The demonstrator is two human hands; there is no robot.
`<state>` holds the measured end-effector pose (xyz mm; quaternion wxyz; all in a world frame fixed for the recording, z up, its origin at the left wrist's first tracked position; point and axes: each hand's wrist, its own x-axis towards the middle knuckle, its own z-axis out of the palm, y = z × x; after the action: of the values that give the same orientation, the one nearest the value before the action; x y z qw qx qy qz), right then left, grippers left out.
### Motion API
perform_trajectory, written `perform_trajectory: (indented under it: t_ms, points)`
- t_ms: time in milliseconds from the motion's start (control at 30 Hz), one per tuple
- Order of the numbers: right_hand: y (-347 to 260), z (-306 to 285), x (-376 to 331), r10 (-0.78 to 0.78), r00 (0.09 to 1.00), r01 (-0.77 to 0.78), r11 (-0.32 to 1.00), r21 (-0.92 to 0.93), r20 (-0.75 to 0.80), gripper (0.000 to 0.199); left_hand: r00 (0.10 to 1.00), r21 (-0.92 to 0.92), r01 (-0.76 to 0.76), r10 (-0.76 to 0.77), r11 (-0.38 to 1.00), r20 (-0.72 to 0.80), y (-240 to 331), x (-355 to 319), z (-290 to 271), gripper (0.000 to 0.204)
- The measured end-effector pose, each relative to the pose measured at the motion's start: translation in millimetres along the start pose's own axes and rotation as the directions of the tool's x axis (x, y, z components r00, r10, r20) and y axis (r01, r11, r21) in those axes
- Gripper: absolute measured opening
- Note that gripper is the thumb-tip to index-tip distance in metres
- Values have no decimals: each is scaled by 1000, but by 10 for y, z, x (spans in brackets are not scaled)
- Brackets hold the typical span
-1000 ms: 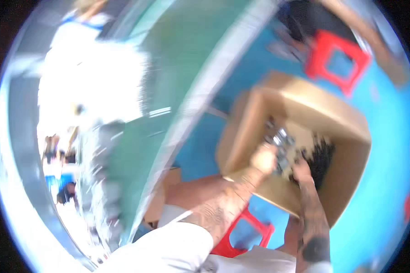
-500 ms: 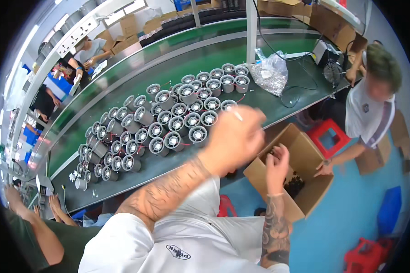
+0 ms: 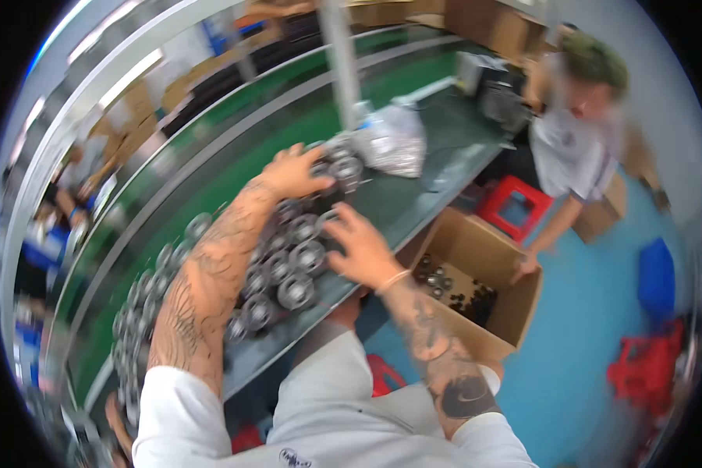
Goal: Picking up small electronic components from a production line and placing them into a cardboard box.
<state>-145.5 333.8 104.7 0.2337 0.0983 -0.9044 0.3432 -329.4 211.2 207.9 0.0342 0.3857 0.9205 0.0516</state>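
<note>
Your left hand [image 3: 292, 173] and right hand [image 3: 359, 249] rest spread and released on the metal parts [image 3: 288, 265]. These sit packed in rows on the green worktop [image 3: 413, 203], above the cardboard box [image 3: 483, 273].

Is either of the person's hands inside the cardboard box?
No: both the left hand and right hand rest on the metal parts, beside the cardboard box.

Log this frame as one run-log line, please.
left hand: on round silver metal parts | right hand: on same parts | surface: green workbench | nearby: open brown cardboard box, co-worker's hand on it
</note>
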Motion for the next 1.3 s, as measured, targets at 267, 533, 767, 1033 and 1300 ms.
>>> perform_trajectory:
  t_ms: [267, 533, 767, 1033, 1300]
  points:
    - [-69, 38, -81, 148, 957, -144, 989, 37, -250, 37, 989, 84, -112, 103, 990, 109, 118, 764, 293, 101]
    - [-79, 126, -49, 139, 898, -175, 983, -47, -418, 29, 952, 99, -301, 305, 949, -26, 178, 656, 314, 80]
    - [-99, 166, -41, 140, 866, -180, 983, -39, -480, 28, 926, 131, -353, 366, 927, -94, 240, 529, 403, 93]
    - [-156, 137, -7, 136, 841, -188, 981, -46, -523, 30, 931, 126, -341, 353, 932, -90, 351, 460, 327, 65]
    - [-150, 162, -30, 163, 853, -230, 970, -76, -495, 30, 962, 80, -273, 272, 959, 21, 464, 461, 234, 72]
